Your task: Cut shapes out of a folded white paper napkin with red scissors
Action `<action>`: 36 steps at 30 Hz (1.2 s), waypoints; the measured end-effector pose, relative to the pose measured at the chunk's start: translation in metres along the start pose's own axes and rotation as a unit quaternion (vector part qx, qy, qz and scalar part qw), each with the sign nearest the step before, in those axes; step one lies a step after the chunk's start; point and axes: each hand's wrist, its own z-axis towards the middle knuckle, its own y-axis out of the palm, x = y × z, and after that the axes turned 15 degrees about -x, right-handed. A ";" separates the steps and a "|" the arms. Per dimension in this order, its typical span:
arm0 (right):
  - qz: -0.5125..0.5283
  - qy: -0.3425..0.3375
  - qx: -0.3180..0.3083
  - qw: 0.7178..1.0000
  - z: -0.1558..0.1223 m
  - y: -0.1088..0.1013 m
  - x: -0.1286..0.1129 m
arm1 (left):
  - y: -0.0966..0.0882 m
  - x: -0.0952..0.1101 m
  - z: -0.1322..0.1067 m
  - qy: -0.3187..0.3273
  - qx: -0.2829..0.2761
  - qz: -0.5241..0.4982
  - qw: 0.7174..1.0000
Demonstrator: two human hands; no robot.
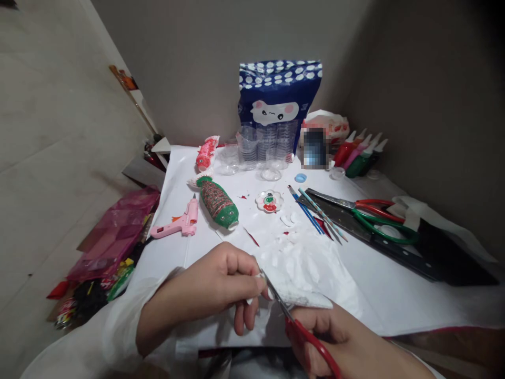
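Note:
My right hand (335, 342) grips red-handled scissors (303, 331) at the bottom of the view, blades pointing up and left. My left hand (213, 289) pinches a small white piece (260, 276) right at the blade tips, fingers curled. Just beyond the hands lies a crumpled white sheet with several white cut scraps (295, 263) on the white-covered table (394, 284).
On the table stand a green fish-shaped bottle craft (218, 202), a red one (205, 152), a pink glue gun (177, 223), a paint palette (269, 200), brushes (311, 213), two more scissors (371, 213), paint bottles (357, 152), clear cups (268, 147) and a blue dotted bag (280, 89). A pink bag (114, 234) lies left.

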 end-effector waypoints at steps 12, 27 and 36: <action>0.078 -0.184 -0.049 0.979 0.004 -0.013 0.037 | 0.010 0.006 -0.003 0.049 0.213 0.109 0.970; 0.032 -0.185 0.022 0.982 0.014 0.002 0.030 | 0.020 0.000 -0.005 0.111 0.329 0.212 0.914; 0.036 -0.174 0.056 0.982 0.021 0.014 0.014 | 0.024 -0.001 -0.001 0.066 0.304 0.210 0.927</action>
